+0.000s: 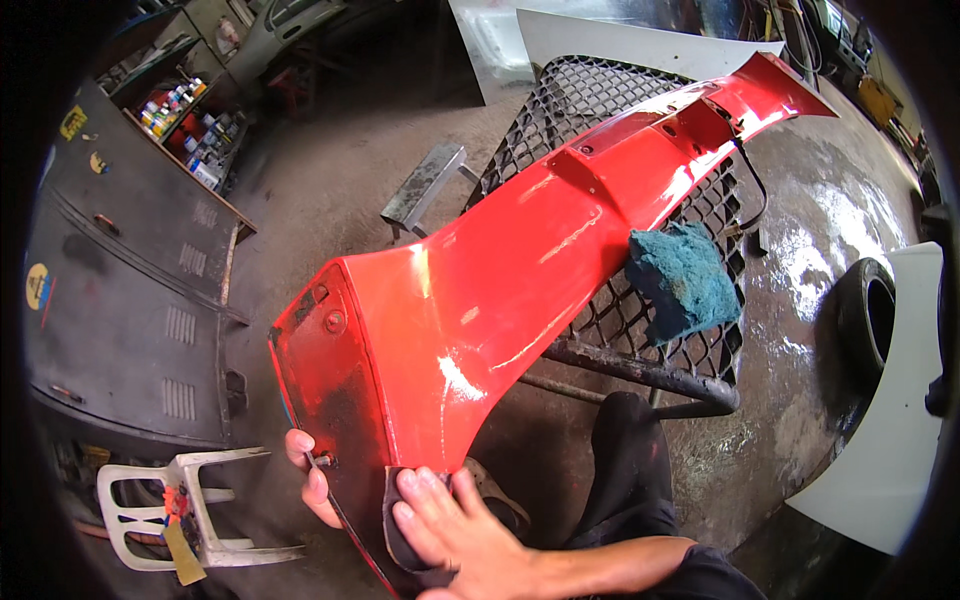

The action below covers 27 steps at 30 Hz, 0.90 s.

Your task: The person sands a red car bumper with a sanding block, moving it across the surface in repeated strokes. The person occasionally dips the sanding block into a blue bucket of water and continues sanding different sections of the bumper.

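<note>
A glossy red car bumper [500,270] lies slantwise across a black metal mesh stand [570,90], with its near end toward me. My left hand [314,482] grips the bumper's lower left edge; two fingertips show beside a small bolt, and the rest is hidden behind the panel. On the near corner, my right hand [465,535] presses a dark sheet that looks like sandpaper [400,530] against the red surface, fingers laid along it. Dull, dark patches mark the bumper's end face. A damp-looking teal cloth [685,282] rests on the mesh beside the bumper.
At the left stand grey metal lockers [130,270] and a shelf of bottles [180,110]. A white plastic chair [190,510] is at the lower left. A small metal stand [425,188] sits beyond the bumper. Rightward are a tyre [868,315] and a white panel [880,440].
</note>
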Motion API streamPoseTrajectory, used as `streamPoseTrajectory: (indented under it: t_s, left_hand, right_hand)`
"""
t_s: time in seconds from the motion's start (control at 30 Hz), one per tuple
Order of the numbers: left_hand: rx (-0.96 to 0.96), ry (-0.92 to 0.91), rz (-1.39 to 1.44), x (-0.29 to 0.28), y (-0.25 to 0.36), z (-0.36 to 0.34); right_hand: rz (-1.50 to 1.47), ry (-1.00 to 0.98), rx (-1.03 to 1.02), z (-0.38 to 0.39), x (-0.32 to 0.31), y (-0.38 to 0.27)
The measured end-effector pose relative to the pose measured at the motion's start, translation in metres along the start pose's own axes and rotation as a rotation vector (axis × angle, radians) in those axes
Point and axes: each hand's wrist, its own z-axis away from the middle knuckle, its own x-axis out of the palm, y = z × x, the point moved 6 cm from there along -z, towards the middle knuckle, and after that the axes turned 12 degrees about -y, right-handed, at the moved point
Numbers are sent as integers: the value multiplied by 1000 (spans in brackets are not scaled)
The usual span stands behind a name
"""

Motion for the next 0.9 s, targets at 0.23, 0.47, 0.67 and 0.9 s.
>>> streamPoseTrajectory:
  t_s: [0.23,0.47,0.67,0.9]
  left_hand:
    - [-559,-114,554,-19,-40,33]
    - [-535,-164,444,-12,-37,34]
    - [-362,-56,598,3,-22,-5]
    - [-1117,-41,1481,-22,-52,35]
  right_hand:
    - [-61,-17,155,-28,-17,9]
    - [174,14,486,-23,-33,59]
    - [125,81,40,10,-6,41]
    - [-33,54,197,-7,-17,34]
